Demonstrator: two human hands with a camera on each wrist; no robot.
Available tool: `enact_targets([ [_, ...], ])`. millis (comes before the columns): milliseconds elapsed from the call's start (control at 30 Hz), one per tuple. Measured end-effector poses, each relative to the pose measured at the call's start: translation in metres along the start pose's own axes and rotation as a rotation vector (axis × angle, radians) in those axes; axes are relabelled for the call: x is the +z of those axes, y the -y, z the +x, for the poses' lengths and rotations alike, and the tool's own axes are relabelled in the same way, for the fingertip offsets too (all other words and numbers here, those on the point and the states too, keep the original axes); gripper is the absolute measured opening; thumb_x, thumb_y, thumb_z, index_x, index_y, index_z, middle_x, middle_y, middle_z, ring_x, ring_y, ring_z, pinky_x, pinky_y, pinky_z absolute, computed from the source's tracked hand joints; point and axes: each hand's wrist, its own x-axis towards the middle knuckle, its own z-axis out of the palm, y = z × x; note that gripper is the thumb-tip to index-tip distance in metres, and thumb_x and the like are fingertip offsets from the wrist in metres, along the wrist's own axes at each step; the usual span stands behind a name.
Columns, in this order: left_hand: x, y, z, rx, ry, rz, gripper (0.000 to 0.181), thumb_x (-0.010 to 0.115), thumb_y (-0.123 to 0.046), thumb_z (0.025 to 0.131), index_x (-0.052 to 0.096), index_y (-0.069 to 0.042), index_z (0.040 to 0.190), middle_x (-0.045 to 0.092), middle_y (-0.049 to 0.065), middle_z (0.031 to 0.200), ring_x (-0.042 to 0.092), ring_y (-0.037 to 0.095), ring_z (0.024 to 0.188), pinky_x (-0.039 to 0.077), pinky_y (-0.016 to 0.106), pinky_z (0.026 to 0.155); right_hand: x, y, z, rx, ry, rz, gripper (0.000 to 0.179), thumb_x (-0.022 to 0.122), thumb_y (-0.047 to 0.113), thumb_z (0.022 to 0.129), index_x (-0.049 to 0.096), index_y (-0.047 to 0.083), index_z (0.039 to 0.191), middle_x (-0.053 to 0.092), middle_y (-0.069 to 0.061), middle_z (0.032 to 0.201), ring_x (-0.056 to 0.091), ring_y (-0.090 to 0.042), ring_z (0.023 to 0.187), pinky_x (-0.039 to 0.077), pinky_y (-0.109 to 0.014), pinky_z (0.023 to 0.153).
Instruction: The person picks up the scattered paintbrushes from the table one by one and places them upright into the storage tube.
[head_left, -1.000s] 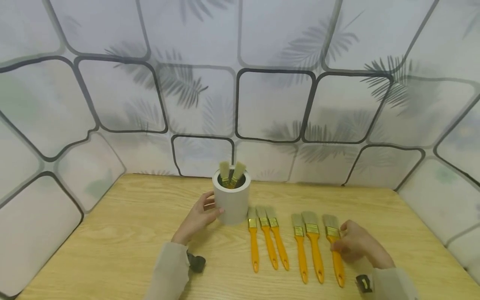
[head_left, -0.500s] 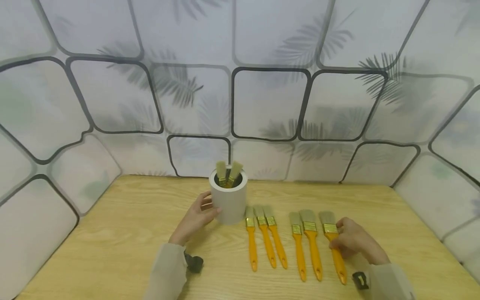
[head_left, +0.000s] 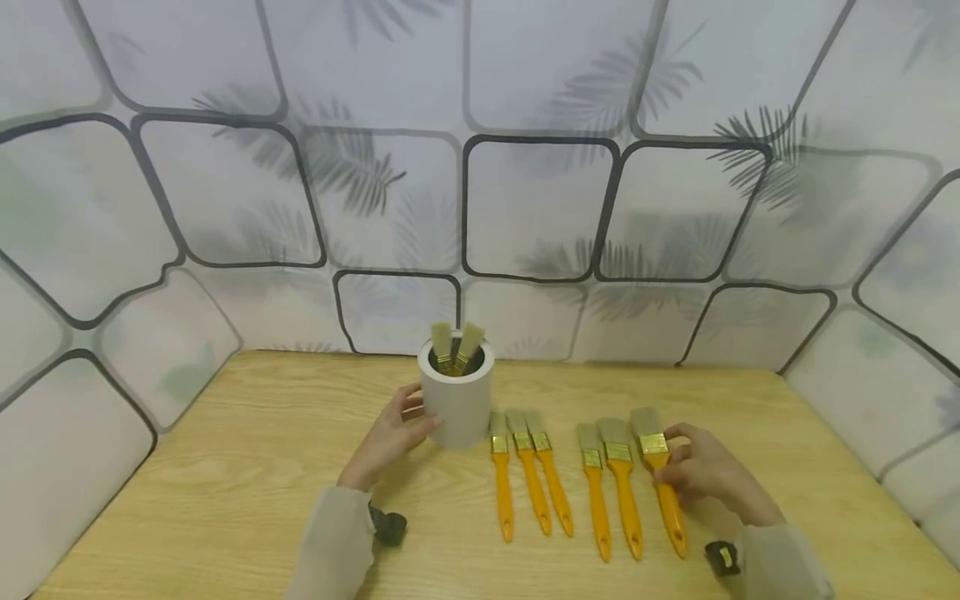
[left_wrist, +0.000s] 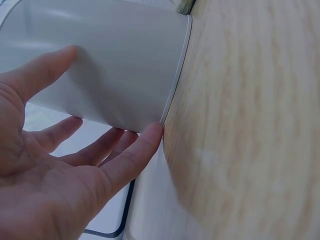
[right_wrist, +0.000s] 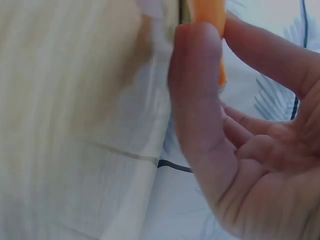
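Note:
A white cylindrical pot (head_left: 459, 412) stands upright, two paintbrushes (head_left: 455, 347) leaning inside it, bristles up. My left hand (head_left: 392, 435) touches its left side, the thumb at the front and relaxed fingers against the wall; the left wrist view shows the fingertips (left_wrist: 152, 131) at the pot's lower rim. At the right, my right hand (head_left: 712, 471) pinches a wide paintbrush (head_left: 660, 467) between thumb and fingers, its orange handle (right_wrist: 209, 12) visible in the right wrist view. The bristle end appears raised off the table.
Three smaller paintbrushes (head_left: 531, 479) lie right of the pot. Two more paintbrushes (head_left: 618, 492) lie between them and my right hand. The wooden table (head_left: 300, 400) ends at a patterned backdrop (head_left: 540, 208) behind and at both sides.
My right hand has taken hold of the rightmost paintbrush and moved it slightly up and left, bristle end first. The left hand stays at the pot. The head view has shifted slightly.

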Motion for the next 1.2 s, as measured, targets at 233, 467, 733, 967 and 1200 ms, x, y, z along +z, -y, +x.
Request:
enact_targets([
  [233, -0.002, -0.002, -0.001, 0.005, -0.001, 0.013, 0.071, 0.067, -0.013, 0.098, 0.028, 0.0, 0.156, 0.032, 0.032, 0.153, 0.036, 0.05, 0.14, 0.043, 0.059, 0.105, 0.002, 0.004, 0.002, -0.081, -0.019, 0.145, 0.077, 0.065, -0.007, 0.092, 0.016, -0.018, 0.15, 0.063, -0.015, 0.096, 0.066, -0.022, 0.074, 0.062, -0.039, 0.064],
  [467, -0.002, -0.002, 0.0, 0.007, 0.003, 0.016, 0.072, 0.067, -0.014, 0.097, 0.028, 0.001, 0.156, 0.032, 0.033, 0.153, 0.036, 0.051, 0.139, 0.044, 0.059, 0.105, 0.003, 0.006, 0.006, -0.115, -0.129, 0.226, 0.069, 0.065, -0.011, 0.092, 0.02, -0.012, 0.145, 0.063, -0.015, 0.095, 0.069, -0.02, 0.075, 0.062, -0.04, 0.066],
  [733, 0.001, 0.002, 0.001, -0.001, -0.022, 0.017, 0.071, 0.069, -0.013, 0.096, 0.032, -0.001, 0.155, 0.036, 0.031, 0.153, 0.038, 0.049, 0.139, 0.044, 0.059, 0.104, 0.006, 0.015, 0.01, -0.157, -0.181, 0.255, 0.064, 0.066, -0.008, 0.093, 0.024, -0.012, 0.141, 0.064, -0.013, 0.094, 0.069, -0.017, 0.076, 0.062, -0.038, 0.067],
  [967, 0.002, 0.005, 0.0, -0.01, -0.032, 0.017, 0.07, 0.07, -0.013, 0.096, 0.034, -0.002, 0.155, 0.038, 0.029, 0.152, 0.039, 0.048, 0.138, 0.045, 0.059, 0.104, 0.01, 0.027, 0.015, -0.202, -0.25, 0.274, 0.062, 0.063, -0.011, 0.094, 0.023, -0.011, 0.142, 0.063, -0.009, 0.093, 0.068, -0.013, 0.076, 0.062, -0.036, 0.065],
  [1200, 0.002, 0.005, 0.002, -0.009, -0.045, 0.018, 0.069, 0.07, -0.012, 0.095, 0.035, -0.003, 0.154, 0.039, 0.028, 0.151, 0.04, 0.047, 0.138, 0.046, 0.058, 0.103, 0.015, 0.04, 0.021, -0.19, -0.33, 0.335, 0.063, 0.061, -0.013, 0.095, 0.023, -0.01, 0.146, 0.062, -0.006, 0.091, 0.067, -0.009, 0.073, 0.062, -0.034, 0.065],
])
